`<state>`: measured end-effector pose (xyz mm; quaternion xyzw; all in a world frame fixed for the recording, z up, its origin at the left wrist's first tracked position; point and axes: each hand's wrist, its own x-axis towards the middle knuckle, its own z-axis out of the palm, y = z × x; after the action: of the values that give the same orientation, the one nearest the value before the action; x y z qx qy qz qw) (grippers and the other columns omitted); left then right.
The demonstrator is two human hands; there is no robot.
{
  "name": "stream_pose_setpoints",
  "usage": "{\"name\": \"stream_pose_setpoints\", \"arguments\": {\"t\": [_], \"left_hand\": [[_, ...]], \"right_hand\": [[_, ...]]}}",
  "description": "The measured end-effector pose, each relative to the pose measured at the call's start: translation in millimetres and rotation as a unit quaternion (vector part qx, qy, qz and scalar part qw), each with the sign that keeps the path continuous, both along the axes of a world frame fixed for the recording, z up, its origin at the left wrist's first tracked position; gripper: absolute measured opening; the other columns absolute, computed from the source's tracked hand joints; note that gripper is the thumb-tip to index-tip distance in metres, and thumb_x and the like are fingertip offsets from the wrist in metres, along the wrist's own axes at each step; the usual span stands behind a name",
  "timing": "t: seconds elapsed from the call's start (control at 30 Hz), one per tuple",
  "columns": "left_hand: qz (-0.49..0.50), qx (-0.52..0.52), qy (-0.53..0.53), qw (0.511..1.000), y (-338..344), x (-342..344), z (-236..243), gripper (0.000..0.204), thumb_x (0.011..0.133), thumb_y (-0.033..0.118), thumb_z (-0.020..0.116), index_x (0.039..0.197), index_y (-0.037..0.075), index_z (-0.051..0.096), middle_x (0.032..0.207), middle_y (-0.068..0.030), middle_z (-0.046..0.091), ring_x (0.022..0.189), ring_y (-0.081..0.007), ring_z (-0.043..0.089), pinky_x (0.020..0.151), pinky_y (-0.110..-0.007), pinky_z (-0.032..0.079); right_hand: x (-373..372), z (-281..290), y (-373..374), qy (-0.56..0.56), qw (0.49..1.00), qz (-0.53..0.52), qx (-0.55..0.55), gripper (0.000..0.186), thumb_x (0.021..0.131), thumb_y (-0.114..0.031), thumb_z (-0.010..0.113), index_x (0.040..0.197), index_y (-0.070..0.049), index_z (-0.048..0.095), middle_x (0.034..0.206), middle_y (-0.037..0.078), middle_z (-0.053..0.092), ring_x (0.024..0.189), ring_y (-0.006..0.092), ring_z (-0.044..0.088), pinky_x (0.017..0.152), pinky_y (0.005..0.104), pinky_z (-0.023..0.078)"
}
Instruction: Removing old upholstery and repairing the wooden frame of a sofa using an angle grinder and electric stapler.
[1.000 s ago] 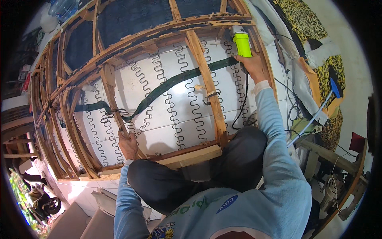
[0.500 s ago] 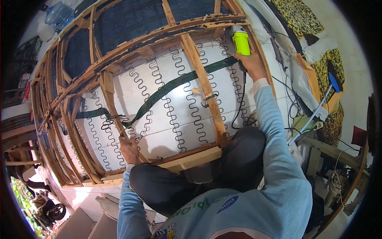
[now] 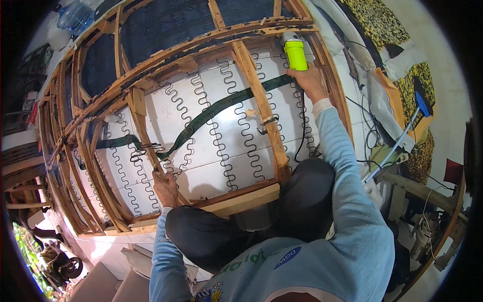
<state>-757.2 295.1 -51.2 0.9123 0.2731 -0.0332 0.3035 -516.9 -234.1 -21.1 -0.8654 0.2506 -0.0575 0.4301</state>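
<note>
My right hand [image 3: 310, 80] grips a bright lime-green angle grinder [image 3: 295, 55] with a silver head, held up at the right end of a wooden sofa frame [image 3: 251, 75]; a black cord drops from it. My left hand [image 3: 165, 189] is wrapped round a wooden crossbar [image 3: 148, 146], low in the frame's middle. Zigzag wire springs [image 3: 246, 146] run through the frame above white tiles. A long dark green webbing strap [image 3: 201, 121] crosses the springs, passing just left of my right hand, and a dark wire tangle sits on the crossbar above my left hand.
Cushions [image 3: 100, 277] lie at the lower left, beside a motorcycle [image 3: 60, 261] farther out. A water jug [image 3: 73, 20] stands upper left. At right are yellow mottled foam [image 3: 372, 25], fabric scraps, cables, a blue-headed tool with a pale handle [image 3: 397, 146] and a machine on a wooden stand [image 3: 422, 236].
My right hand and the grinder have shifted slightly leftward along the top of the frame. My left hand remains on the crossbar, a little lower than a second ago.
</note>
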Motion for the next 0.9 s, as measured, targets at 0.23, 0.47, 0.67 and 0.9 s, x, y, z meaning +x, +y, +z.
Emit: {"name": "stream_pose_setpoints", "arguments": {"t": [0.23,0.47,0.67,0.9], "left_hand": [[0.0,0.005,-0.013,1.0,1.8,-3.3,7.5,0.036,0.09,0.022,0.065,0.111,-0.004,0.052,0.083,-0.0319,0.068,0.084,-0.0515,0.067,0.072,-0.053,0.053],[-0.004,0.022,-0.009,1.0,6.3,-4.4,3.1,0.037,0.09,0.022,0.065,0.116,0.0,0.051,0.084,-0.0312,0.068,0.083,-0.0509,0.067,0.072,-0.055,0.052],[0.001,0.014,-0.014,1.0,1.9,-1.6,2.8,0.038,0.09,0.023,0.065,0.116,-0.001,0.051,0.084,-0.0305,0.068,0.081,-0.0504,0.068,0.071,-0.055,0.053],[-0.004,0.017,-0.026,1.0,6.6,-6.2,4.6,0.037,0.09,0.022,0.065,0.115,-0.001,0.051,0.084,-0.0309,0.068,0.082,-0.0514,0.067,0.072,-0.054,0.053]], "right_hand": [[-3.0,14.4,3.6,0.008,1.0,-0.003,0.025,0.053,0.069,-0.021,0.09,0.112,0.004,0.071,0.095,0.011,0.074,0.079,0.0181,0.069,0.071,0.0313,0.054],[1.4,11.2,1.5,-0.01,0.999,-0.009,0.043,0.047,0.07,-0.02,0.089,0.107,0.003,0.072,0.089,0.009,0.074,0.076,0.0174,0.069,0.069,0.0315,0.054],[0.2,5.4,4.6,-0.001,1.0,-0.014,0.024,0.057,0.066,-0.027,0.09,0.111,0.004,0.07,0.094,0.013,0.075,0.081,0.0217,0.072,0.074,0.0336,0.055],[-4.3,14.9,21.1,-0.008,0.998,-0.018,0.056,0.053,0.067,-0.023,0.089,0.108,0.004,0.069,0.095,0.012,0.075,0.08,0.0212,0.071,0.073,0.034,0.055]]}}
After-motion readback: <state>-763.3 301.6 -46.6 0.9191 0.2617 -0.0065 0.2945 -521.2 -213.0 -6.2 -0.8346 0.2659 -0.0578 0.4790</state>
